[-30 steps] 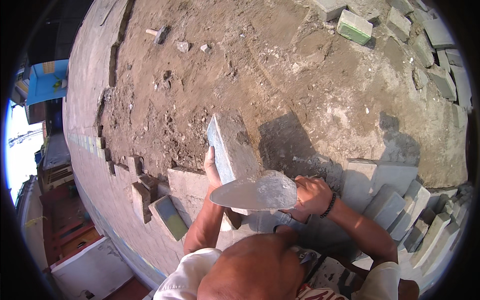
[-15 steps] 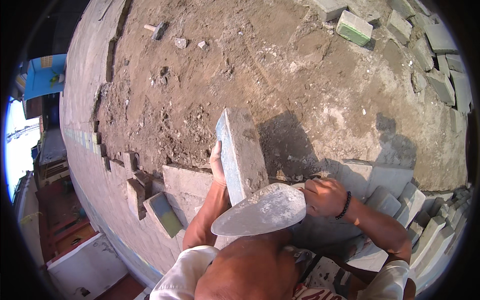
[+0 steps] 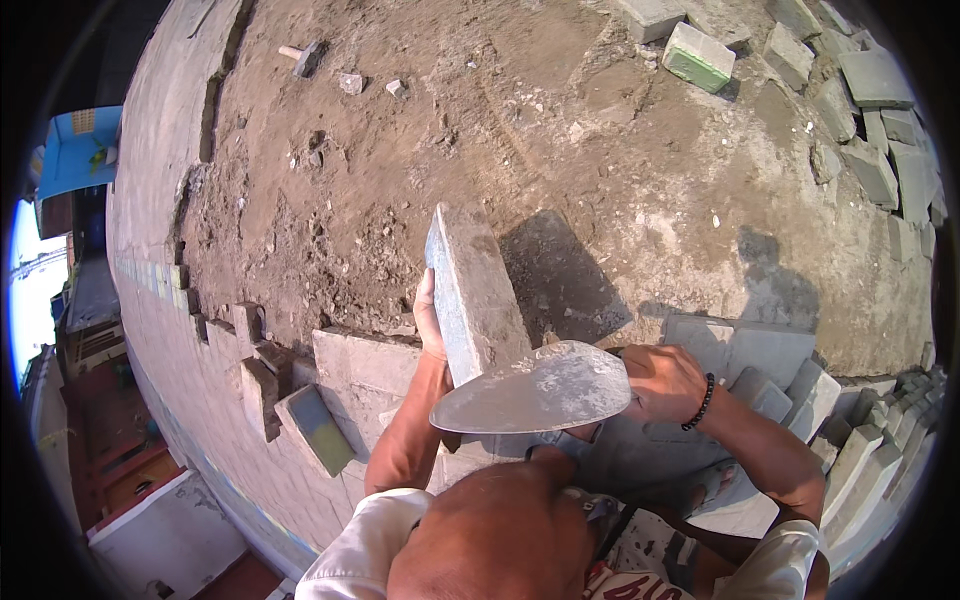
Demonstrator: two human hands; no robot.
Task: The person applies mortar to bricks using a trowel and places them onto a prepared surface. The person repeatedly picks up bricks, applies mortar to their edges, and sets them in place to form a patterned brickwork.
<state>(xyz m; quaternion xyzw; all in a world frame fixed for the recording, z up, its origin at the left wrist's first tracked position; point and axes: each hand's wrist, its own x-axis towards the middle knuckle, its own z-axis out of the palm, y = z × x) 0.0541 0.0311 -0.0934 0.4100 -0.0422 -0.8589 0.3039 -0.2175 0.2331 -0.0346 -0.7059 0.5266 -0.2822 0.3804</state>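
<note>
My left hand (image 3: 429, 318) grips a long grey paving block (image 3: 480, 285) by its blue-painted left face, holding it on edge above the dirt. In my right hand (image 3: 660, 382) is a trowel with a broad, mortar-stained metal blade (image 3: 535, 392); its handle is hidden in my fist. The blade points left and lies in front of the block's near end in this view. Whether the two touch I cannot tell. A dark bead bracelet (image 3: 702, 402) circles my right wrist.
Bare dirt (image 3: 400, 130) stretches ahead, with a hammer (image 3: 304, 58) and stones at the far left. Loose blocks (image 3: 875, 80) are piled at the far right, and more lean in rows (image 3: 850, 480) at the near right. A blue-and-yellow painted block (image 3: 316, 428) stands near my left arm.
The trowel blade has shifted up and slightly right and turned closer to level. My right hand has moved a little right. The block remains in my left hand; the whole view has shifted slightly.
</note>
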